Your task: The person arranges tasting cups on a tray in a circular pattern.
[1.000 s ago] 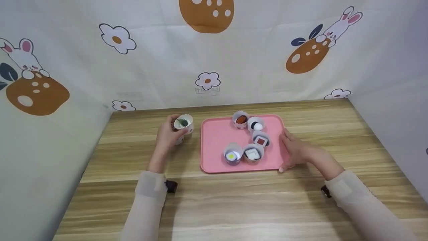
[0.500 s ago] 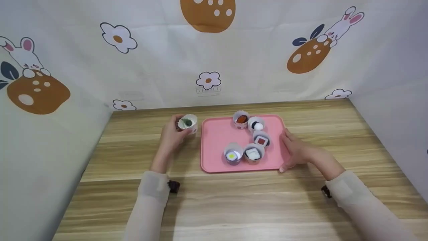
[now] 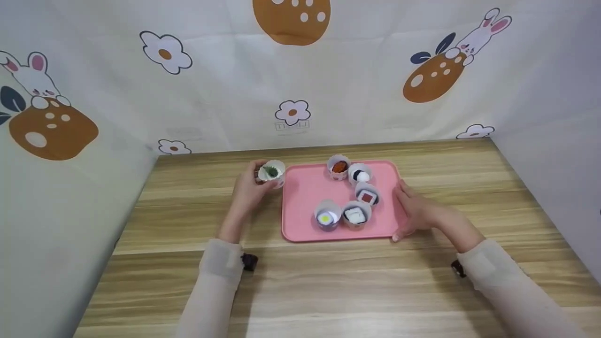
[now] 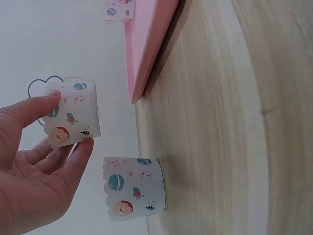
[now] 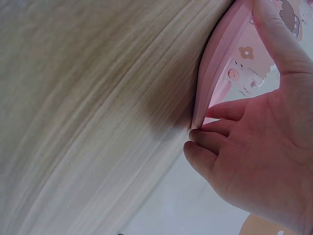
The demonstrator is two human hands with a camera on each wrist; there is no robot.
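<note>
My left hand [image 3: 249, 190] holds a printed paper cup [image 4: 74, 116] between thumb and fingers, raised off the table by the pink tray's left edge. A green piece on white [image 3: 271, 172] shows inside it. A second printed cup [image 4: 136, 188] stands on the table below, hidden from the head view. My right hand [image 3: 419, 210] rests along the right side of the pink tray [image 3: 300, 195], thumb and fingers spread, fingertips touching the rim [image 5: 208, 83]. On the tray stand several paper cups with sushi-like pieces, including a yellow-centred one [image 3: 325, 218] and a red-centred one [image 3: 366, 198].
Also on the tray are cups with an orange-red piece [image 3: 339, 167], a black-and-white piece [image 3: 360, 176] and a white piece [image 3: 355, 216]. A patterned curtain [image 3: 225, 94] hangs behind the wooden table [image 3: 305, 291]. Dark wrist devices sit at both sleeves.
My left hand has carried the paper cup to the right, closer to the tray's left edge. The right hand and the tray have stayed where they were.
</note>
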